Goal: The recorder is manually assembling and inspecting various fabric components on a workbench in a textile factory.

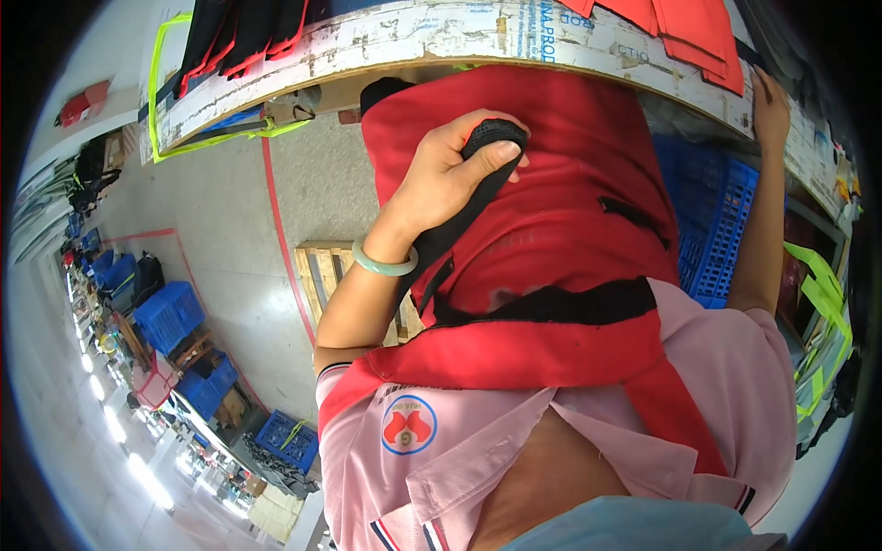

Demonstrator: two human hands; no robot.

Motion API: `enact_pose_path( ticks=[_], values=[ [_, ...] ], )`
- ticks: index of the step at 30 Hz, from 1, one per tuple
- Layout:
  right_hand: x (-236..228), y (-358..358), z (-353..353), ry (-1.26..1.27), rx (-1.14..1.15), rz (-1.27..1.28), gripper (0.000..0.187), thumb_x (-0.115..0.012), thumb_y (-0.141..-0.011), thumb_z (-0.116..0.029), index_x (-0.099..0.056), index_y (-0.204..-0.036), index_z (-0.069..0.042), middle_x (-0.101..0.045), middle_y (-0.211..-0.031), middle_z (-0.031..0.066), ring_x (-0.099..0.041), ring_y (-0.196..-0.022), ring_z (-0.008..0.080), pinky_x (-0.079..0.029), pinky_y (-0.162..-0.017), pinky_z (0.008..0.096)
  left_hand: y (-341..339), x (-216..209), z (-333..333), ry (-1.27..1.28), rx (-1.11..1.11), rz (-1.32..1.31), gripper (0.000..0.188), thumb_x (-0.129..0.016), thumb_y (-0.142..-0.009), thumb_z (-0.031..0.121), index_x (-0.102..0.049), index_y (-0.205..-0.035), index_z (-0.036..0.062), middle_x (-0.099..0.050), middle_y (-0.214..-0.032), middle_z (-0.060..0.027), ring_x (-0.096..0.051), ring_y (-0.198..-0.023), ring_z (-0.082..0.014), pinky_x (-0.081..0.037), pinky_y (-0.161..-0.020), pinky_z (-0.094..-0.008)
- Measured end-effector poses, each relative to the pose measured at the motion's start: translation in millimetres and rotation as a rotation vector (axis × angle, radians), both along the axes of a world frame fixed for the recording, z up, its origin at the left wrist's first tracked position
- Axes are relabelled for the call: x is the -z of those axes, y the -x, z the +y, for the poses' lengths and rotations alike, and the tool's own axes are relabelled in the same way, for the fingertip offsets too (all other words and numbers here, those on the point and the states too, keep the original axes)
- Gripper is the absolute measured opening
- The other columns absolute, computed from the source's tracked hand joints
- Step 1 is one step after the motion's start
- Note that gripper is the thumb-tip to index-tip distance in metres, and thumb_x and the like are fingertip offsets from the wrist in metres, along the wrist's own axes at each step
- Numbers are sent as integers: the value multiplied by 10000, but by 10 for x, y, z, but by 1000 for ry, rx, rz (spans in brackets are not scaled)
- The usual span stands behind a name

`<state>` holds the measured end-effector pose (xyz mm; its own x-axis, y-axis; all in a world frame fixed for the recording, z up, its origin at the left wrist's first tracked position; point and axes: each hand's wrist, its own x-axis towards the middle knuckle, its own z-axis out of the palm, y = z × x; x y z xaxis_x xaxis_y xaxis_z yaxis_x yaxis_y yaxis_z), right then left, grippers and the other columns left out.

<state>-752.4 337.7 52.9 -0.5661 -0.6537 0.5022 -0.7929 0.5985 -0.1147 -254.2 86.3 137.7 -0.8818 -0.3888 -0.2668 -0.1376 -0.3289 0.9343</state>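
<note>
My left hand (464, 170) is closed around a black fabric strip (473, 202) with a mesh-like surface and a little red at its folded top. The thumb presses on the fold, and the strip hangs down beside my forearm, in front of my red apron (551, 165). A pale green bangle (384, 259) circles that wrist. My right hand (770, 106) is at the table's right edge, close to a stack of red fabric pieces (703, 41). Its fingers are small and dark there, so their grip is unclear.
The worn white tabletop (404, 41) spans the top, with black-and-red pieces (243, 37) at its left end. A blue crate (707, 220) stands under the table at right. A wooden pallet (322, 266) lies on the floor, left; more blue crates (170, 317) stand farther off.
</note>
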Motion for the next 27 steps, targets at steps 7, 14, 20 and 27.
enact_pose_path(
  ticks=[7,14,20,27],
  values=[
    [-3,39,38,6,59,-196,261,-600,-896,-359,-708,-1049,-178,-665,-1075,91,-626,-981,272,-472,-846,317,-108,-44,-21,-64,-84,-10,240,-573,-951,232,-587,-950,-7,-645,-787,-79,-646,-710,-141,-548,-642,-270],
    [-47,169,155,-38,155,-220,252,-563,-920,-322,-667,-1040,-126,-671,-941,75,-633,-864,240,-472,-763,327,-124,-35,45,45,-44,-10,175,-598,-932,144,-619,-1016,-8,-660,-819,-48,-618,-766,-92,-505,-700,-229],
    [-1053,-1662,-608,110,-102,-709,301,-501,-973,-293,-637,-1136,-80,-621,-854,-28,-480,-691,66,-419,-651,230,-172,-58,90,123,-57,43,175,-634,-898,107,-639,-1032,-6,-662,-842,-31,-601,-788,-85,-490,-730,-223],
    [-1227,-3228,-1297,-218,-860,-1177,167,-544,-918,-153,-594,-944,4,-592,-770,165,-560,-676,310,-444,-635,330,-234,-100,110,357,18,-66,171,-666,-869,111,-651,-995,-3,-651,-818,-62,-563,-739,-102,-480,-704,-253]
  ],
)
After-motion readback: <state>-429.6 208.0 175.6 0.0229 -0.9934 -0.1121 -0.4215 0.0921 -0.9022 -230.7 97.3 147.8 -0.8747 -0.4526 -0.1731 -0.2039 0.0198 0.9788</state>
